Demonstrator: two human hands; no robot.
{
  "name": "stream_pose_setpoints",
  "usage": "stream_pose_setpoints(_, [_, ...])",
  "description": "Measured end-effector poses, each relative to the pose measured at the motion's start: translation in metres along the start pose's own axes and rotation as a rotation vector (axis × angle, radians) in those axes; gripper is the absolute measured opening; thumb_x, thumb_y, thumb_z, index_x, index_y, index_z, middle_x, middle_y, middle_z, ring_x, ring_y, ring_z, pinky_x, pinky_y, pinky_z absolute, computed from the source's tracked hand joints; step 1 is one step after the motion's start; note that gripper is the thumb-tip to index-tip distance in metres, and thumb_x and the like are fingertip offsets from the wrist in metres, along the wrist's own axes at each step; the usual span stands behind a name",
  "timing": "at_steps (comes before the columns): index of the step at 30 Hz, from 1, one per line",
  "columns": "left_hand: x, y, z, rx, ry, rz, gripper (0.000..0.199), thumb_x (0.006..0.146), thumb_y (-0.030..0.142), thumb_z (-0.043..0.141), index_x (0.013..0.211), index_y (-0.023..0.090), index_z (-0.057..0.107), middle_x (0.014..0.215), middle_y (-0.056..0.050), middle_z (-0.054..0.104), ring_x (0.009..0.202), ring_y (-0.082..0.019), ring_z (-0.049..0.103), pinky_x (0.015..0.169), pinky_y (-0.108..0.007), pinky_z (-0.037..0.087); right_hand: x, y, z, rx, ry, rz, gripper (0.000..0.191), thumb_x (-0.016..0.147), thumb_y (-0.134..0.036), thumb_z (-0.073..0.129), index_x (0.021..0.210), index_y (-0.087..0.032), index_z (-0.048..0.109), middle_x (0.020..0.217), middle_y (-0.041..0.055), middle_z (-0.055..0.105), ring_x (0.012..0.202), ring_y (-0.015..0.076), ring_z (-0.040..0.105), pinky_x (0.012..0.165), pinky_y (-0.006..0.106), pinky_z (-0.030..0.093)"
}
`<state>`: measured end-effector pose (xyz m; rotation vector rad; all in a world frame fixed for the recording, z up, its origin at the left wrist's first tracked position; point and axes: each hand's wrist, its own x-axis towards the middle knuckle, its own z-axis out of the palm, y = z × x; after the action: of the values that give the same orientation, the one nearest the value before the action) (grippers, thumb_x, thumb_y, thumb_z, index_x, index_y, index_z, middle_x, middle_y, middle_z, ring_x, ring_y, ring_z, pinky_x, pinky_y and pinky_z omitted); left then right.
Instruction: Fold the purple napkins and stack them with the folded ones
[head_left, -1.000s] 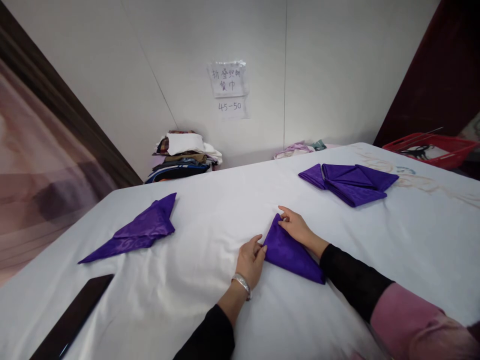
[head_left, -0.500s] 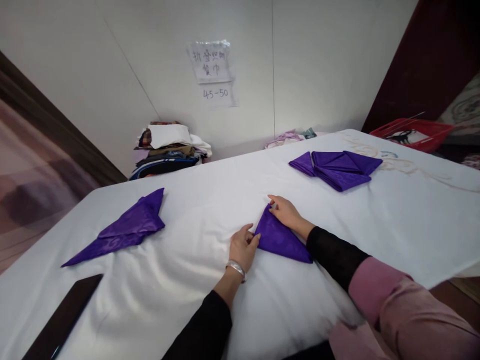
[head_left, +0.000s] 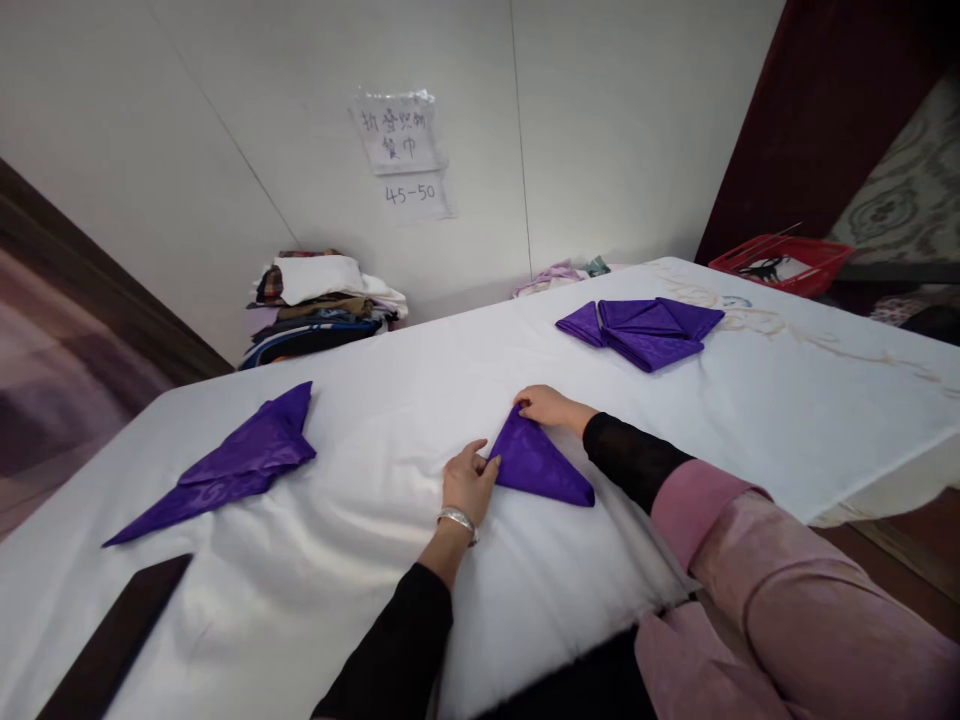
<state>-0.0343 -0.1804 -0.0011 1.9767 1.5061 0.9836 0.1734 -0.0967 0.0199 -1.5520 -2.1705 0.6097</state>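
A purple cloth (head_left: 541, 462) folded into a triangle lies on the white tablecloth (head_left: 390, 400) between my hands. My left hand (head_left: 470, 482), with a silver bracelet at its wrist, pinches the triangle's left edge between thumb and fingers. At the upper tip, my right hand (head_left: 551, 405) grips the cloth with closed fingers. Another folded purple cloth (head_left: 244, 455), long and pointed, rests to the left. Further back on the right lie a small purple folded triangle (head_left: 581, 324) and a larger folded purple piece (head_left: 654, 334) beside it.
A dark flat object (head_left: 116, 635) lies at the near left. Stacked clothes (head_left: 322, 305) stand beyond the table's back edge, near a pink cloth (head_left: 551, 277). A red basket (head_left: 810, 272) is at the back right. Paper signs (head_left: 401, 150) hang on the wall.
The view has shifted, so most things appear further left. Both hands keep hold of the triangular cloth, and the right hand's fingers look more closed at its tip.
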Motion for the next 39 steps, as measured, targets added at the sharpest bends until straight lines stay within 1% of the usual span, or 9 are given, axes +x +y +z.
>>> stream_pose_setpoints(11, [-0.004,0.003,-0.013,0.249,0.003,0.035,0.028,0.069,0.035,0.066,0.093,0.02,0.063,0.067,0.0,0.057,0.08,-0.021,0.054,0.082,-0.039,0.037,-0.033,-0.006,-0.002,0.113,0.094,-0.034,0.016,0.066,-0.009,0.054,0.078,-0.016,0.062,0.075,0.0011,0.06,0.068,0.0135,0.053,0.062,0.023,0.039])
stream_pose_setpoints(15, [-0.007,0.007,-0.015,0.293,-0.011,0.032,0.018,0.069,0.035,0.066,0.081,0.021,0.064,0.081,-0.003,0.06,0.09,-0.023,0.051,0.083,-0.039,0.036,-0.04,-0.011,-0.011,0.216,0.105,-0.047,0.022,0.069,-0.01,0.053,0.089,-0.015,0.06,0.076,0.0005,0.061,0.068,0.0123,0.055,0.061,0.022,0.042])
stream_pose_setpoints(20, [-0.002,0.011,-0.023,0.253,-0.021,0.046,0.014,0.068,0.025,0.065,0.06,0.02,0.055,0.062,0.004,0.057,0.067,-0.015,0.054,0.067,-0.028,0.04,-0.042,-0.031,-0.033,0.295,0.09,-0.126,0.041,0.069,-0.01,0.055,0.11,-0.017,0.057,0.088,0.0026,0.062,0.075,0.0124,0.058,0.067,0.023,0.045])
stream_pose_setpoints(23, [0.012,0.024,-0.047,0.225,0.045,0.05,0.01,0.073,0.026,0.058,0.065,0.02,0.054,0.059,0.005,0.056,0.059,-0.013,0.053,0.061,-0.026,0.041,-0.045,-0.052,-0.057,0.297,0.185,-0.276,0.04,0.071,-0.009,0.052,0.11,-0.019,0.058,0.09,0.0031,0.061,0.076,0.0129,0.056,0.068,0.026,0.046])
stream_pose_setpoints(25, [0.022,0.039,-0.07,0.247,0.179,0.12,0.004,0.075,0.023,0.055,0.075,0.02,0.056,0.071,0.001,0.06,0.069,-0.016,0.056,0.071,-0.031,0.041,-0.049,-0.065,-0.075,0.248,0.318,-0.434,0.042,0.073,-0.008,0.05,0.112,-0.021,0.055,0.089,0.003,0.059,0.077,0.0137,0.055,0.069,0.028,0.046])
stream_pose_setpoints(27, [0.026,0.055,-0.09,0.341,0.374,0.374,0.011,0.075,0.019,0.054,0.086,0.018,0.057,0.08,-0.003,0.061,0.08,-0.019,0.055,0.081,-0.036,0.038,-0.057,-0.073,-0.089,0.143,0.445,-0.574,0.043,0.075,-0.007,0.047,0.115,-0.022,0.053,0.091,0.0039,0.057,0.082,0.0158,0.054,0.074,0.032,0.046])
stream_pose_setpoints(29, [0.02,0.064,-0.097,0.446,0.413,0.59,0.021,0.075,0.013,0.052,0.095,0.017,0.056,0.085,-0.005,0.061,0.086,-0.021,0.054,0.085,-0.039,0.036,-0.068,-0.07,-0.093,0.008,0.498,-0.664,0.038,0.077,-0.007,0.046,0.111,-0.023,0.054,0.095,0.0061,0.056,0.089,0.0184,0.052,0.079,0.036,0.045])
stream_pose_setpoints(34, [-0.028,0.043,-0.052,0.554,-0.009,0.832,0.02,0.08,0.009,0.046,0.092,0.021,0.058,0.08,-0.002,0.061,0.083,-0.018,0.054,0.092,-0.041,0.034,-0.107,-0.029,-0.047,-0.247,0.267,-0.686,0.026,0.082,-0.006,0.038,0.087,-0.018,0.06,0.086,0.0079,0.057,0.082,0.0187,0.051,0.071,0.034,0.045])
stream_pose_setpoints(39, [-0.066,0.026,-0.02,0.39,-0.256,0.671,0.018,0.078,0.015,0.052,0.094,0.02,0.058,0.088,-0.004,0.06,0.082,-0.018,0.054,0.075,-0.034,0.045,-0.141,0.001,-0.007,-0.259,0.082,-0.535,0.029,0.078,-0.001,0.038,0.085,-0.018,0.06,0.087,0.0076,0.059,0.083,0.0187,0.051,0.073,0.034,0.045])
